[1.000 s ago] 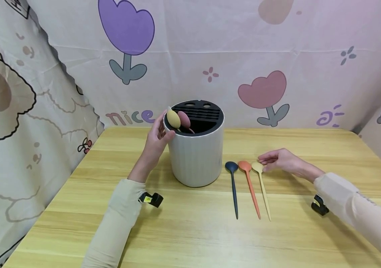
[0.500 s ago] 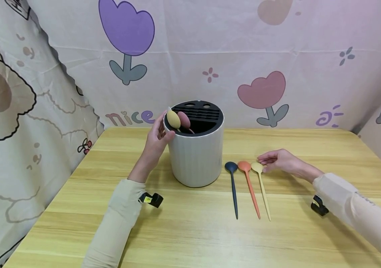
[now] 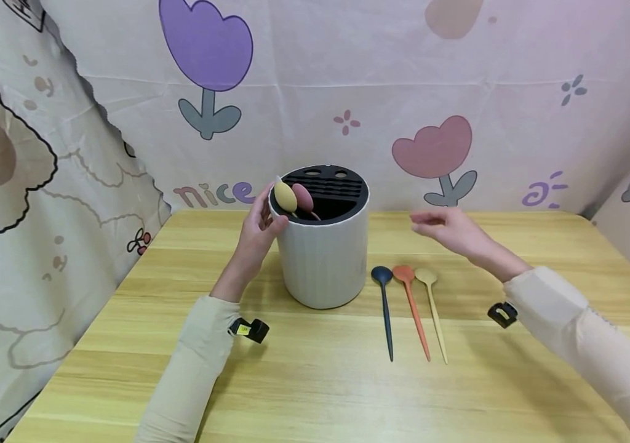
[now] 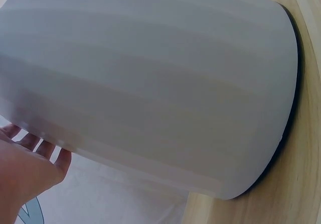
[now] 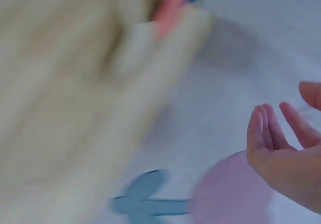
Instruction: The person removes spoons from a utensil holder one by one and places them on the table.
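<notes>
A white ribbed utensil holder [image 3: 322,264] with a black slotted top stands upright on the table. My left hand [image 3: 255,231] grips its left side near the rim, thumb in front and fingers behind; in the left wrist view those fingers lie along the ribbed wall. A yellow spoon [image 3: 285,197] and a pink spoon [image 3: 303,197] poke bowl-up from the holder's opening. Beyond the spoon row, my right hand [image 3: 448,231] is raised with fingers extended and nothing in them. Side by side lie a dark blue spoon [image 3: 386,314], an orange spoon [image 3: 416,314] and a pale yellow spoon [image 3: 435,314].
The wooden table [image 3: 304,394] spreads in front of the holder. Close behind its far edge hangs a patterned cloth backdrop [image 3: 315,67], which continues down the left side. Each sleeve carries a small black wrist camera [image 3: 250,330].
My right hand has lifted away from the bowl of the pale yellow spoon, upward and toward the back. The left hand keeps its place on the holder, and the spoons have not moved.
</notes>
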`<state>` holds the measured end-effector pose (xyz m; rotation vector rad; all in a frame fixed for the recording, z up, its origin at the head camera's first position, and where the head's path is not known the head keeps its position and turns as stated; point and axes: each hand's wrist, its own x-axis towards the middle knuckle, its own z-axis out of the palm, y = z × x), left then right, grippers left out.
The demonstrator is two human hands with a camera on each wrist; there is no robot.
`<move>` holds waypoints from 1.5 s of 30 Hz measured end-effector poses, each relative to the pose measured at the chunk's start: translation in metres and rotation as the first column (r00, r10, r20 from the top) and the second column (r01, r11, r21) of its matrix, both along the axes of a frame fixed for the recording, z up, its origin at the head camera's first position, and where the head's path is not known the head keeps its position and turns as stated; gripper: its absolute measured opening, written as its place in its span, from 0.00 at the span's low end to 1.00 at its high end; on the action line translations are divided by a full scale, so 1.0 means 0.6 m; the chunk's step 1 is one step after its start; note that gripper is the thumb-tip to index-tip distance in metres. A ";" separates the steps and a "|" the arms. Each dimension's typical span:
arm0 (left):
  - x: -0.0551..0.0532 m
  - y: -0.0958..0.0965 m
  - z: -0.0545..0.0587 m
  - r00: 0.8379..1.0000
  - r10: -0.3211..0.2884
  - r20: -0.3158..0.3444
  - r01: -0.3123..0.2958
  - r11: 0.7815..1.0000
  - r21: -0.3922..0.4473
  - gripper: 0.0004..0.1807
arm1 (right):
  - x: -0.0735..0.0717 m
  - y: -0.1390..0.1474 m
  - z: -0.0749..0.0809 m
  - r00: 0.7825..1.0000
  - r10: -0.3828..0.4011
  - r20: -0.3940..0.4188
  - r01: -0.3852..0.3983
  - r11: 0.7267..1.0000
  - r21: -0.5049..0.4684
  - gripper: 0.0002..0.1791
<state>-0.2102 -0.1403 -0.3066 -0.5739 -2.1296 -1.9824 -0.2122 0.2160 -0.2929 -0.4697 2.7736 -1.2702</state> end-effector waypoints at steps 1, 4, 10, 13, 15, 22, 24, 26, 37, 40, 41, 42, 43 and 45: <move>0.000 0.001 0.000 1.000 0.000 0.000 0.000 1.000 0.004 0.68 | 0.003 -0.009 0.014 1.000 -0.002 -0.031 0.002 1.000 -0.006 0.21; 0.000 0.002 0.000 1.000 0.000 -0.006 0.000 1.000 0.010 0.69 | 0.013 -0.032 0.048 0.995 0.007 -0.098 -0.009 1.000 -0.018 0.18; -0.001 0.001 0.000 1.000 0.000 -0.006 0.000 1.000 0.002 0.68 | 0.031 -0.069 0.097 0.986 0.023 -0.163 -0.027 0.999 -0.023 0.16; -0.002 0.000 0.000 1.000 0.003 -0.002 -0.003 1.000 -0.007 0.68 | 0.032 -0.086 0.119 0.980 0.018 -0.198 -0.023 0.999 -0.026 0.15; -0.003 -0.001 0.000 1.000 0.000 -0.007 0.000 1.000 -0.005 0.68 | 0.029 -0.097 0.135 0.977 0.024 -0.210 -0.028 0.999 -0.018 0.15; -0.002 -0.005 -0.001 1.000 0.004 -0.030 -0.003 1.000 0.026 0.66 | 0.017 -0.137 0.191 0.983 0.133 -0.128 -0.130 0.991 0.027 0.17; -0.003 -0.004 -0.003 1.000 -0.006 -0.028 0.007 1.000 0.028 0.66 | 0.016 -0.147 0.202 0.984 0.151 -0.093 -0.148 0.988 0.030 0.17; -0.003 -0.001 -0.004 1.000 -0.015 -0.022 0.015 1.000 0.020 0.65 | 0.013 -0.157 0.210 0.984 0.162 -0.072 -0.161 0.987 0.031 0.18; -0.005 0.002 -0.005 1.000 -0.014 -0.024 0.014 1.000 0.020 0.63 | 0.005 -0.222 0.212 0.967 0.253 -0.009 -0.251 0.961 0.116 0.17; -0.004 0.002 -0.004 1.000 -0.010 -0.014 0.010 1.000 0.014 0.63 | 0.004 -0.231 0.211 0.965 0.264 -0.004 -0.261 0.956 0.131 0.17; -0.004 0.002 -0.004 1.000 -0.006 -0.015 0.007 1.000 0.012 0.63 | 0.004 -0.234 0.211 0.965 0.264 -0.007 -0.261 0.956 0.134 0.17; -0.004 0.002 -0.004 1.000 -0.004 -0.016 0.004 1.000 0.014 0.63 | 0.003 -0.237 0.211 0.964 0.265 -0.009 -0.261 0.956 0.135 0.17; -0.004 0.001 -0.004 1.000 0.000 -0.016 0.000 1.000 0.011 0.63 | 0.002 -0.239 0.211 0.965 0.264 -0.008 -0.260 0.956 0.133 0.17; -0.005 0.001 -0.006 1.000 -0.007 -0.021 0.008 1.000 0.011 0.63 | 0.001 -0.243 0.209 0.967 0.256 0.011 -0.256 0.960 0.111 0.17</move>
